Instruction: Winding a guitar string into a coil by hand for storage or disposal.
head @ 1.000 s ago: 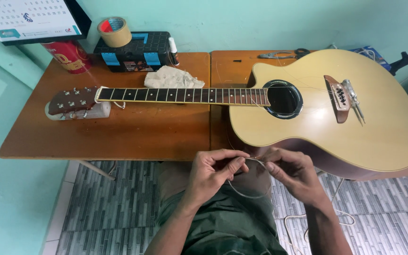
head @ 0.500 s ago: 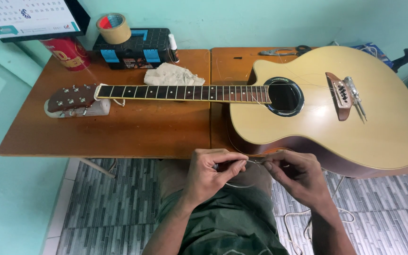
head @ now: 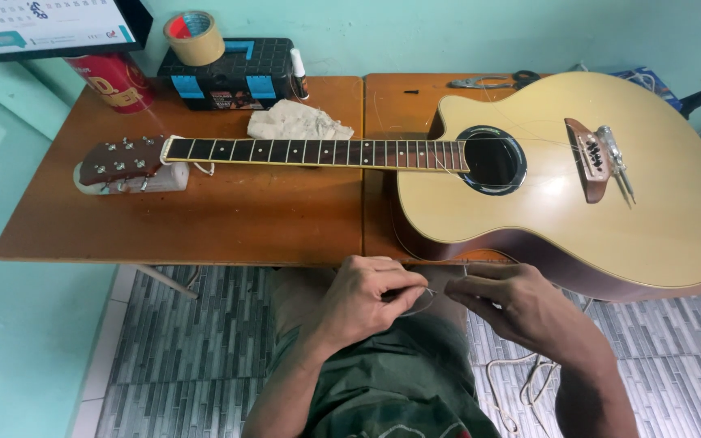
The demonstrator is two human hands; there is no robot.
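An acoustic guitar lies flat across two wooden tables, its headstock to the left on a white rest. Below the tables' near edge, over my lap, my left hand and my right hand pinch a thin guitar string between them. The string curves in a small loop between the fingertips. Both hands are apart from the guitar body.
At the back of the left table stand a black and blue toolbox, a roll of brown tape, a red can and a crumpled cloth. Scissors lie behind the guitar. Loose cord lies on the tiled floor.
The wide loop of string between my hands has been drawn into a much smaller one. My hands stay close together over my lap.
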